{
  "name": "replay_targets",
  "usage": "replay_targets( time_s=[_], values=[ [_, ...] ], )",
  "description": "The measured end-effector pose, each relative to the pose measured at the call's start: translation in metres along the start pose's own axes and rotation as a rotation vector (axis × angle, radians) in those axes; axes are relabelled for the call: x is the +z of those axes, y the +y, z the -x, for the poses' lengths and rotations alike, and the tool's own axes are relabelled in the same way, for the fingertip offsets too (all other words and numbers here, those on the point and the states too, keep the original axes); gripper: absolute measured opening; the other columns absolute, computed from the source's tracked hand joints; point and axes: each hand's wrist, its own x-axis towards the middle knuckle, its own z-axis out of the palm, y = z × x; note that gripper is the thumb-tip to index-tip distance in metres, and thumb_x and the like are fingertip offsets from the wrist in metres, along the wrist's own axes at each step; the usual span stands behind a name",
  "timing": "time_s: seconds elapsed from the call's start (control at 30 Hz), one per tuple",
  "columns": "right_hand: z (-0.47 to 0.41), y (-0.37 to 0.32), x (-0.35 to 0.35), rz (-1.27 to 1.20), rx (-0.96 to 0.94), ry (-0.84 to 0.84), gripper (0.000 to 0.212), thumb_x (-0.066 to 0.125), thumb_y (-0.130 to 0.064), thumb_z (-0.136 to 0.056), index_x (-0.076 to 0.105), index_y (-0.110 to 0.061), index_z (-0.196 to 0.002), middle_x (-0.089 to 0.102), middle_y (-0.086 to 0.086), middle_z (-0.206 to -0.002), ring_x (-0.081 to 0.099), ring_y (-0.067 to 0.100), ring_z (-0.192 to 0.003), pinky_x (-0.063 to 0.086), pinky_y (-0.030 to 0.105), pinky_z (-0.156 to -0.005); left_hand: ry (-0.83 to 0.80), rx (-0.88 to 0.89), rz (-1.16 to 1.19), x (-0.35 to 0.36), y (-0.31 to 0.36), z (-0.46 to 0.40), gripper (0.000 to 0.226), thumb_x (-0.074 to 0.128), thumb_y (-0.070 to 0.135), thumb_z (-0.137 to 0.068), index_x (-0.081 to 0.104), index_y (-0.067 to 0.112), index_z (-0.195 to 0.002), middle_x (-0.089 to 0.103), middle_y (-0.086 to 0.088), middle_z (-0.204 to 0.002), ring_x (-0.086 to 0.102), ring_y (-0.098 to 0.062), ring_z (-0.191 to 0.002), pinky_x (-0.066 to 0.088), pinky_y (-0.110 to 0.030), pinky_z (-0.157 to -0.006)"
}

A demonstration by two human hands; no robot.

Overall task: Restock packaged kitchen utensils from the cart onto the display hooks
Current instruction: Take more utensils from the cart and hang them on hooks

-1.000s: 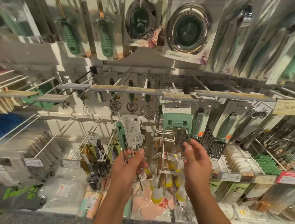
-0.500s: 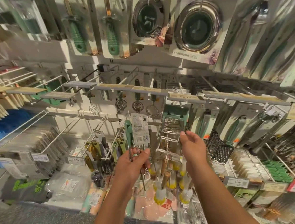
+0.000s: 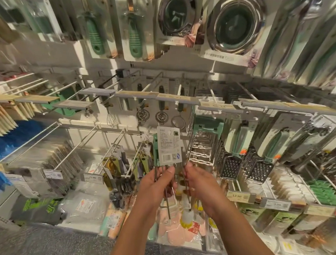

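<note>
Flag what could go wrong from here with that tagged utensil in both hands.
1. The left hand pinches the green-handled utensil low on its thin metal rods; with handle and label card on top, it may tip.
2. The right hand holds only one rod, so the tool may twist.
3. The wire racks hang close beside it; the rods could snag there.

1. Left hand (image 3: pixel 157 185) and right hand (image 3: pixel 199 182) side by side before the pegboard hooks (image 3: pixel 111 138).
2. White-carded green-handled metal utensil (image 3: pixel 167 147) above the hands.
3. Metal flat graters (image 3: pixel 244 165) hang right.
4. Round steel strainers (image 3: pixel 233 21) hang above.
</note>
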Motion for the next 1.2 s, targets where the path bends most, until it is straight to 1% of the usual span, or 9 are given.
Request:
replay_targets(
  time_s=[0.07,0.17,0.4,0.57,0.63,0.73,0.87,1.07,1.2],
  values=[
    [-0.002,0.007,0.004,-0.029,0.015,-0.047,0.062,0.065,-0.078,-0.081,0.071,-0.034,-0.125,0.072,-0.001,-0.124,0.063,0.028,-0.124,0.044,0.055,-0.112,-0.017,0.002,0.011,-0.002,0.0,0.001,0.016,0.068,0.026,-0.097,0.076,0.017,-0.108,0.066,-0.007,-0.07,0.061,-0.012,-0.056,0.047,-0.021,-0.049],
    [-0.002,0.01,0.008,-0.053,-0.043,-0.083,0.04,0.058,-0.056,-0.098,0.076,-0.025,-0.117,0.074,0.0,-0.093,0.07,0.025,-0.096,0.052,0.05,-0.101,-0.044,0.002,0.015,-0.004,0.0,0.001,0.018,0.071,0.028,-0.094,0.078,0.018,-0.107,0.069,-0.008,-0.078,0.063,-0.014,-0.065,0.052,-0.027,-0.058],
    [0.007,0.011,0.012,0.016,-0.179,0.109,0.021,0.063,-0.044,-0.099,0.067,-0.034,-0.117,0.069,-0.005,-0.123,0.065,0.017,-0.117,0.052,0.049,-0.105,-0.1,0.0,0.039,-0.001,-0.002,0.005,0.029,0.064,0.03,-0.096,0.068,0.011,-0.118,0.069,-0.007,-0.08,0.069,-0.022,-0.073,0.056,-0.032,-0.065],
    [0.022,0.003,0.015,-0.065,-0.173,-0.006,0.028,0.063,-0.044,-0.098,0.069,-0.029,-0.121,0.074,-0.003,-0.12,0.07,0.02,-0.114,0.058,0.032,-0.078,-0.127,0.01,-0.035,0.0,-0.006,0.007,0.022,0.055,0.03,-0.104,0.063,0.024,-0.123,0.078,0.002,-0.111,0.076,-0.015,-0.098,0.06,-0.034,-0.081],
    [0.03,0.0,0.018,-0.102,-0.157,-0.05,0.042,0.064,-0.052,-0.089,0.07,-0.028,-0.123,0.075,-0.004,-0.12,0.07,0.014,-0.112,0.055,0.027,-0.081,-0.131,-0.021,-0.05,0.0,-0.007,0.007,0.026,0.049,0.044,-0.105,0.065,0.033,-0.122,0.077,0.01,-0.113,0.074,-0.007,-0.104,0.059,-0.035,-0.09],
    [0.037,0.001,0.02,-0.091,-0.169,-0.112,0.046,0.061,-0.056,-0.083,0.071,-0.033,-0.121,0.076,-0.012,-0.111,0.07,0.006,-0.107,0.055,0.032,-0.093,-0.166,-0.078,0.008,0.0,-0.007,0.008,0.06,0.034,0.07,-0.096,0.073,0.031,-0.12,0.076,-0.003,-0.121,0.07,-0.021,-0.118,0.053,-0.049,-0.103],
    [0.046,0.003,0.028,0.002,-0.249,-0.083,0.042,0.061,-0.059,-0.082,0.066,-0.039,-0.118,0.073,-0.021,-0.108,0.068,-0.001,-0.104,0.054,0.022,-0.085,-0.182,-0.102,0.081,0.003,-0.003,0.013,0.076,0.024,0.072,-0.09,0.067,0.02,-0.125,0.077,-0.006,-0.118,0.069,-0.018,-0.119,0.053,-0.041,-0.102],
    [0.048,0.003,0.04,-0.037,-0.242,0.012,0.028,0.059,-0.048,-0.098,0.063,-0.021,-0.104,0.074,-0.007,-0.094,0.072,0.01,-0.09,0.058,0.03,-0.073,-0.263,-0.08,-0.042,0.009,-0.004,0.023,0.067,0.013,0.074,-0.085,0.063,0.039,-0.113,0.076,0.028,-0.099,0.066,0.016,-0.098,0.048,-0.023,-0.094],
    [0.041,0.003,0.036,0.076,-0.283,0.206,0.028,0.067,-0.042,-0.097,0.064,-0.016,-0.088,0.067,0.003,-0.077,0.061,0.018,-0.068,0.052,0.035,-0.066,-0.288,-0.116,-0.135,0.004,-0.012,0.02,0.081,0.012,0.087,-0.078,0.055,0.044,-0.132,0.059,0.026,-0.136,0.05,0.011,-0.129,0.039,-0.027,-0.115]
  ],
)
